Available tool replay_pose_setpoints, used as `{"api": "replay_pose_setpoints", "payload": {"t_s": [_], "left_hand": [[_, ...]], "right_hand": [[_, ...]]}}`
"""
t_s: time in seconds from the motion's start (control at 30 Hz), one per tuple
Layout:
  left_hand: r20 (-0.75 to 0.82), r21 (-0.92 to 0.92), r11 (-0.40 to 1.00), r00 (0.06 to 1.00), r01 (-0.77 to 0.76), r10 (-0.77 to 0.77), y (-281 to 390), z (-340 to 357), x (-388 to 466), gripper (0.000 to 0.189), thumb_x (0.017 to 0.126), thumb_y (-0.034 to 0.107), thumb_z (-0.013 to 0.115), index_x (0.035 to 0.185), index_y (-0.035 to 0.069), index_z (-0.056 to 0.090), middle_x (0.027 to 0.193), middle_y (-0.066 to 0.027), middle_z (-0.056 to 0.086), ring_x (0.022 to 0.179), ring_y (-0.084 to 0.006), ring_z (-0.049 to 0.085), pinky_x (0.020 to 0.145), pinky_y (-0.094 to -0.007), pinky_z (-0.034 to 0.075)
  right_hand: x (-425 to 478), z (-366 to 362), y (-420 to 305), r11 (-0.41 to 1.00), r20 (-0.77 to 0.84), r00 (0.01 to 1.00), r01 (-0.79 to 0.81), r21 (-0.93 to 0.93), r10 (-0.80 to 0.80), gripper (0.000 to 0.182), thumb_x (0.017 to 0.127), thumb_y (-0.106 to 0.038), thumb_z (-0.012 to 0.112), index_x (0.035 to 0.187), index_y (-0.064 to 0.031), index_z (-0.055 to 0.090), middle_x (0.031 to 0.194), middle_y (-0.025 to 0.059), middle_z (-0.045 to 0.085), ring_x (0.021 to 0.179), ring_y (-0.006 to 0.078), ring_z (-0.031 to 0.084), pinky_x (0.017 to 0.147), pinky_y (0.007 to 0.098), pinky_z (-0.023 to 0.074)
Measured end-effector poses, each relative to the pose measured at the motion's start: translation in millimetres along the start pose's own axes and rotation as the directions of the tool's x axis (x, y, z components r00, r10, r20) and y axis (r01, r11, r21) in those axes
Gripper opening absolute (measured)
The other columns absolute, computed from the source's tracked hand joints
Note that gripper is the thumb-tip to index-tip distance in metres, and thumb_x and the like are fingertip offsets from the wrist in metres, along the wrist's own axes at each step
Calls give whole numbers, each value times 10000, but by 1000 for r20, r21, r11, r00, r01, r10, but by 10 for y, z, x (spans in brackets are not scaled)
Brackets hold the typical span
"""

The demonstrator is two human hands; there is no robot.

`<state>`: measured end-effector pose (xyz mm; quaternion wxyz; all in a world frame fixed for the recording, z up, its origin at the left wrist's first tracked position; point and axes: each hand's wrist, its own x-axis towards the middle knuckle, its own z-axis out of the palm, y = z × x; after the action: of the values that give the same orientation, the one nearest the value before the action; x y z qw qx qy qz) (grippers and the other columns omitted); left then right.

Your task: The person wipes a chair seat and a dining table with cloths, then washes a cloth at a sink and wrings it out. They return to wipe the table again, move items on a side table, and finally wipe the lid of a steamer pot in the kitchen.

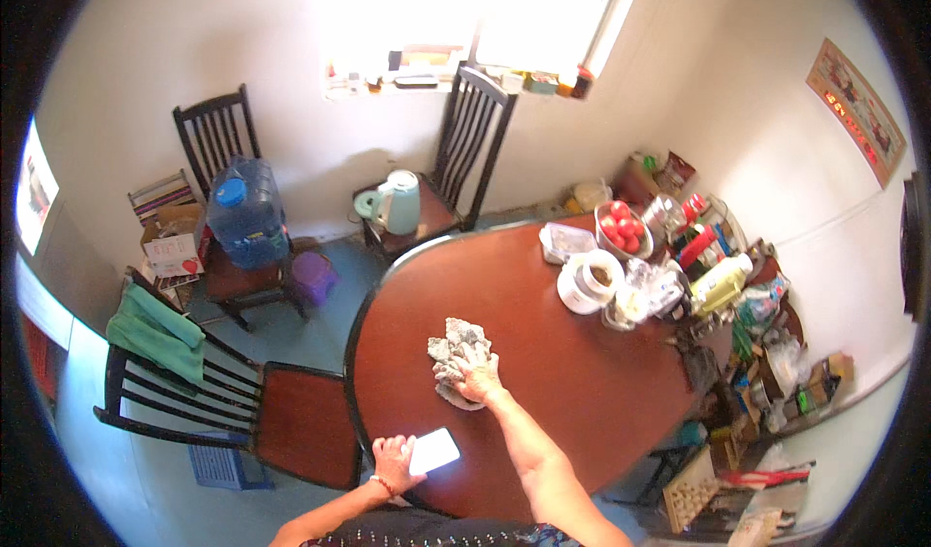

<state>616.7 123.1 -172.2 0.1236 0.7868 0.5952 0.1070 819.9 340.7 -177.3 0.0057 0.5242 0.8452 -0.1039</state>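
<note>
My right hand [478, 377] presses down on a crumpled grey-and-white cloth [460, 332] on the brown wooden table [414, 292], its fingers over the folds. Part of the cloth bulges out beyond the fingers and below the palm. At the near left edge of the table, my left hand [393, 465], with a red beaded bracelet at the wrist, grips the left end of a smartphone [435, 451]. The phone's screen faces up and glows white. Whether the phone touches the tabletop is hard to tell.
A bowl of tomatoes [620, 228], a white container [588, 282], a plastic box [566, 243] and a yellow-green flask [721, 285] crowd the table's right side. Chairs [305, 423] stand left and behind, one holding a water jug [247, 212], another an electric kettle [401, 205].
</note>
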Motion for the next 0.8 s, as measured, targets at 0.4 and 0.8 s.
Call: {"api": "replay_pose_setpoints", "payload": {"t_s": [0.4,0.8], "left_hand": [[-131,-32,999,991,28,-32,266,301,324,873,418,350,823,1164,73,465,1079,-118,471,1058,-285,435,881,-443,296],[12,-145,926,935,-350,355,1813,555,-515,785,545,286,777,1220,52,452,1277,-183,394,1199,-347,354,959,-481,262]], "right_hand": [[-3472,356,519,775,-117,769,-605,183,629,647,715,-294,636,1301,-101,442,1417,134,317,1327,339,229,1016,560,203],[-4473,554,234,943,-212,934,-240,231,289,518,643,-189,651,1141,-132,521,1336,101,409,1235,283,379,864,500,378]]}}
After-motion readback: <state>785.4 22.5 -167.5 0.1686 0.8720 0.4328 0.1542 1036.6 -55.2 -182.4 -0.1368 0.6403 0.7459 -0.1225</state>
